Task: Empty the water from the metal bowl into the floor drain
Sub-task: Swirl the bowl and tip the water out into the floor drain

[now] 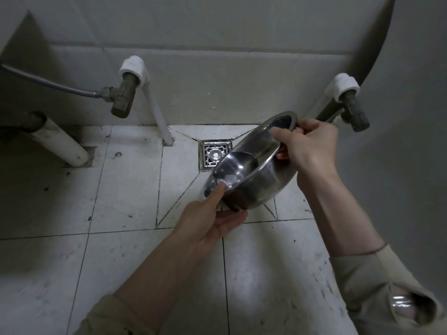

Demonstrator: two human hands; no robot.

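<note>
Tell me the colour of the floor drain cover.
Shiny silver metal, a square grate with a round centre; seen in the head view.

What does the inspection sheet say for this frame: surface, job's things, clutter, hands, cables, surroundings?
Surface: white tiled floor, scuffed, with dark marks.
Job's things: metal bowl held tilted over the floor drain; whether water is pouring cannot be told.
Clutter: nothing seen.
Hands: left hand supports the bowl's lower rim; right hand grips the upper rim.
Cables: braided hose running to the left valve.
Surroundings: grey wall, white pipes, a second valve at right.
</note>
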